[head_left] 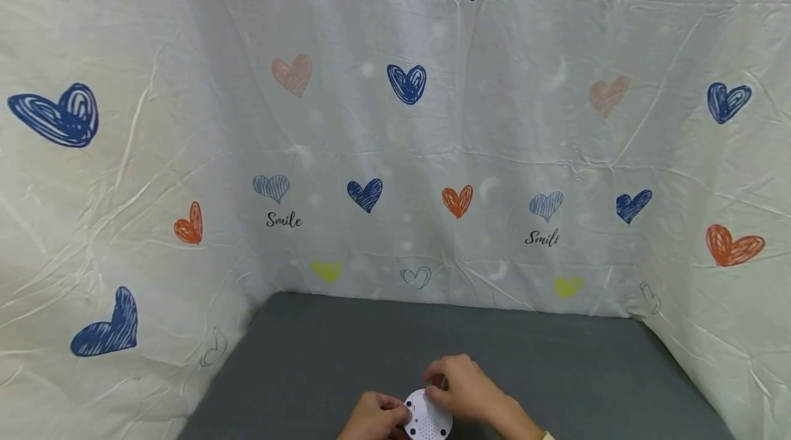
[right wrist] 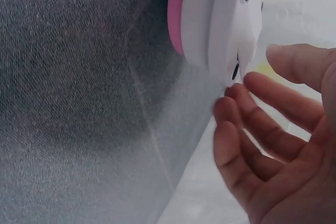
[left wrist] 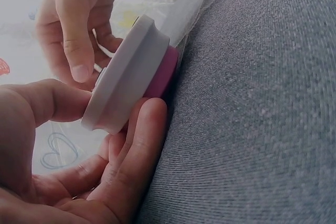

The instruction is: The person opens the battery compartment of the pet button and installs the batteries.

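A round white device stands out against the grey table at the bottom of the head view. Its upward face carries small dark round feet and a patch of little holes. In the left wrist view the white disc has a pink layer underneath. My left hand pinches the disc by its edge, thumb on the upper face and fingers below. My right hand is at the far edge. In the right wrist view, the right hand's loosely bent fingers are by a dark slot at the rim, thumb apart.
The grey tabletop runs back to a pale curtain printed with hearts and the word Smile. Curtain cloth also bounds the left and right sides. A yellowish band shows at the right wrist.
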Motion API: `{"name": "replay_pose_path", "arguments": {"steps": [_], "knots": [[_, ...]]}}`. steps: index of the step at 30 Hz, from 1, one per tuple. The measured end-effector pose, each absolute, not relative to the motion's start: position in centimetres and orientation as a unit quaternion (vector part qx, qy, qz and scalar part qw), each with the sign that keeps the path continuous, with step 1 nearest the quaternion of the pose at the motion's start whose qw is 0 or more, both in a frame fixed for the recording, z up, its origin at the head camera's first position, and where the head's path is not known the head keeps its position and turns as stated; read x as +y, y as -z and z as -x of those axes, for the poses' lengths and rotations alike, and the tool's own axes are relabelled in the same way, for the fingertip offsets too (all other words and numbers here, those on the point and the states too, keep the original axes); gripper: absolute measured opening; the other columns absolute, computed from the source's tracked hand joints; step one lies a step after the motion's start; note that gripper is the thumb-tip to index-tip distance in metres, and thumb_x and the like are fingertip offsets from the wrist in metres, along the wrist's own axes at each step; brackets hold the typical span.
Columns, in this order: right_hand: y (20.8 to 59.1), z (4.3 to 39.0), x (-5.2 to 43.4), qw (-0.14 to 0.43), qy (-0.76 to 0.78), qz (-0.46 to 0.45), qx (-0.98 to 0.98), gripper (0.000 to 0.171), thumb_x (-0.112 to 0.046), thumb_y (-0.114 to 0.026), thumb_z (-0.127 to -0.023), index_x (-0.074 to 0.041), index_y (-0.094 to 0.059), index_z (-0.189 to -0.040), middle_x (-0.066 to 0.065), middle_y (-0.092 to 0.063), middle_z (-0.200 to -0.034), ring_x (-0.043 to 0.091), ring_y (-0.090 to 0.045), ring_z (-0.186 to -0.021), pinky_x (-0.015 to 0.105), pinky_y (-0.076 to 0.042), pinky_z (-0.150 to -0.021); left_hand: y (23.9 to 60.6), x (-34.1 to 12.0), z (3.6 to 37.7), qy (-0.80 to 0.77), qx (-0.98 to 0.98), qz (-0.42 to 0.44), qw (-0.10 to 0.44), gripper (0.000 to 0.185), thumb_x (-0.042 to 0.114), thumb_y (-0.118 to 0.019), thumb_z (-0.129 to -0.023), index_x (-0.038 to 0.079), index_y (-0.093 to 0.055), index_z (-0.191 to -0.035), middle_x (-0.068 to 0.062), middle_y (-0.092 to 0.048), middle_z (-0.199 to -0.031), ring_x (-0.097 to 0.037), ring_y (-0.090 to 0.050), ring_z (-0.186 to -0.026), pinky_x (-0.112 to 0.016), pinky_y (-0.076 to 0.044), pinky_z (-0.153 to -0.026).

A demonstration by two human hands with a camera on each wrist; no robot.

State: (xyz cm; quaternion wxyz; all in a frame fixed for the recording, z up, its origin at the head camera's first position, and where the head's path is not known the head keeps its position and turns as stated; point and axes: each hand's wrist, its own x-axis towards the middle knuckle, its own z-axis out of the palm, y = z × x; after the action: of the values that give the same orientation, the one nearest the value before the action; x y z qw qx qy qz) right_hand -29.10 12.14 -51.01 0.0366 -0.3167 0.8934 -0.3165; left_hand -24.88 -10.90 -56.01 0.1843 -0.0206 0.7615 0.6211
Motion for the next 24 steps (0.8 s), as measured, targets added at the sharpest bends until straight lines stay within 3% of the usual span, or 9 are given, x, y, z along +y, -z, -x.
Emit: {"name": "replay_pose_path", "arguments": {"steps": [9,24], "knots": [[51.34,28.82,12.52,0.057,0.326,0.286,0.899,0.004,-0.017,-0.081,-0.091,-0.013,-0.083,-0.09,-0.012,-0.075,-0.078,-0.004,-0.061,-0.069,0.023,-0.052,-0.064,55.9,-10.92,24.68,-0.63,0.757,0.005,0.173,0.024,0.01,-0.068,-0.091,-0.008,-0.077,-0.104,-0.009,-0.078,-0.087,-0.018,-0.079,-0.073,-0.032,-0.064,-0.069],[51.7,29.04,13.05,0.064,0.345,0.264,0.898,0.005,-0.017,-0.08,-0.093,-0.015,-0.084,-0.091,-0.013,-0.076,-0.08,-0.003,-0.065,-0.072,0.024,-0.053,-0.065,56.04,-10.82,24.81,-0.639,0.748,0.008,0.182,0.023,0.009,-0.068,-0.091,-0.007,-0.077,-0.104,-0.009,-0.078,-0.085,-0.018,-0.079,-0.072,-0.032,-0.065,-0.068]]}}
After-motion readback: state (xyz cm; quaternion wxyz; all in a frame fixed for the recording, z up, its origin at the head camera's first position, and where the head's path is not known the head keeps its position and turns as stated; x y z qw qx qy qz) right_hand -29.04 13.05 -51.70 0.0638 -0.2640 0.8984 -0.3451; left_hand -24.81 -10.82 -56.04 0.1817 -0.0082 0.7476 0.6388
